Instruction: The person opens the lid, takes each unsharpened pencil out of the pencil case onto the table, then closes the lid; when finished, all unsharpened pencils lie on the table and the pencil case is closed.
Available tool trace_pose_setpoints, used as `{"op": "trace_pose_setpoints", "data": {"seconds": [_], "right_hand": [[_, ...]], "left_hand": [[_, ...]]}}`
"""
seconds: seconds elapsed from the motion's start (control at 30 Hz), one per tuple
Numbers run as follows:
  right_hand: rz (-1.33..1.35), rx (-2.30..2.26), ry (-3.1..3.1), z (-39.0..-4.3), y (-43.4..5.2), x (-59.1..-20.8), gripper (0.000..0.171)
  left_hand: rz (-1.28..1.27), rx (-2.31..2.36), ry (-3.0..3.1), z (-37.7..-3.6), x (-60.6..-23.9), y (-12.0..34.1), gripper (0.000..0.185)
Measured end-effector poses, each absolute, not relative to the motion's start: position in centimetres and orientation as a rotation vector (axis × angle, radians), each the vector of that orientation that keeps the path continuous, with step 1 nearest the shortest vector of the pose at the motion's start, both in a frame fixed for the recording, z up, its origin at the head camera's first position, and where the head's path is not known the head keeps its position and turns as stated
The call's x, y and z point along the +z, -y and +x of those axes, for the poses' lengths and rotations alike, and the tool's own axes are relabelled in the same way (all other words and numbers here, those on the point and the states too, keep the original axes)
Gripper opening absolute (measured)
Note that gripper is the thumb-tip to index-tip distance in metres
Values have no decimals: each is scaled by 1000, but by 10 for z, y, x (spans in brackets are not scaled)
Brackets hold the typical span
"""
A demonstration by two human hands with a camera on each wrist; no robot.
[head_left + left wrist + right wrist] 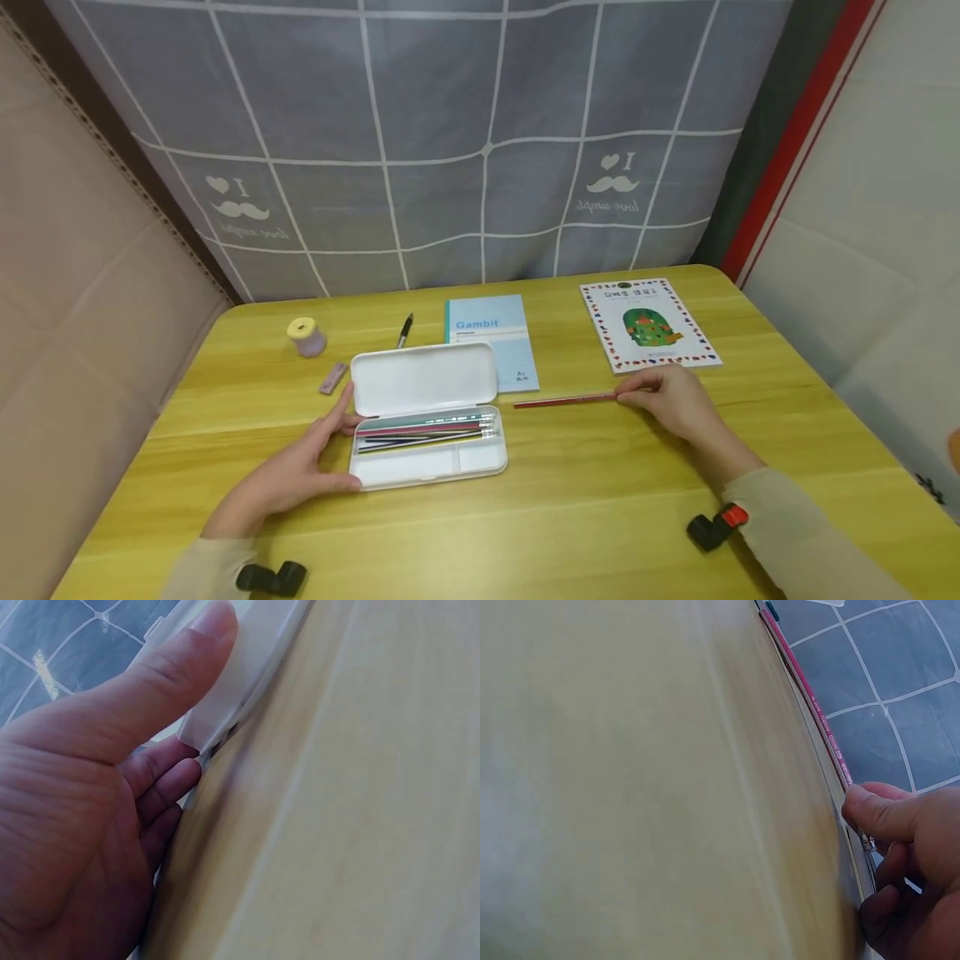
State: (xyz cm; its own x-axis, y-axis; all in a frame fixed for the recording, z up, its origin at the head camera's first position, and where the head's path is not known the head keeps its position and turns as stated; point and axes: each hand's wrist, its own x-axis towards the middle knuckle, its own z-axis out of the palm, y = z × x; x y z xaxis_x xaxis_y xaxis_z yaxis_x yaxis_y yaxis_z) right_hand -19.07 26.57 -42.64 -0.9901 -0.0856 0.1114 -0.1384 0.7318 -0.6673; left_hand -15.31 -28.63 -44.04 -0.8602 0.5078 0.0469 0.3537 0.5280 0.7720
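Observation:
A white pencil case (480,457) stands on the table with its lid (423,379) raised. Several pencils (423,433) lie in its long tray. My left hand (303,467) holds the case by its left end, thumb at the front corner and fingers toward the hinge. In the left wrist view the thumb (184,664) lies along the case's edge. My right hand (671,402) pinches a red pencil (562,401) near its right end, just above the table. In the right wrist view, thumb and forefinger grip that pencil (810,697) close to its metal ferrule.
Behind the case lie a light blue notebook (491,317) and a black pen (406,327). To its left are a pink eraser (333,378) and a small yellow-lidded container (306,337). A white picture book (648,325) lies beyond my right hand. A grey checked curtain (427,200) hangs behind the table.

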Motion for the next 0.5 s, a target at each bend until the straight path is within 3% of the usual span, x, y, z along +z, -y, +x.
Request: {"op": "trace_pose_setpoints", "data": {"seconds": [0.5], "right_hand": [[230,1014,2869,-189,-263,-428,4]], "left_hand": [[794,1286,-2562,-153,-439,285,128]]}}
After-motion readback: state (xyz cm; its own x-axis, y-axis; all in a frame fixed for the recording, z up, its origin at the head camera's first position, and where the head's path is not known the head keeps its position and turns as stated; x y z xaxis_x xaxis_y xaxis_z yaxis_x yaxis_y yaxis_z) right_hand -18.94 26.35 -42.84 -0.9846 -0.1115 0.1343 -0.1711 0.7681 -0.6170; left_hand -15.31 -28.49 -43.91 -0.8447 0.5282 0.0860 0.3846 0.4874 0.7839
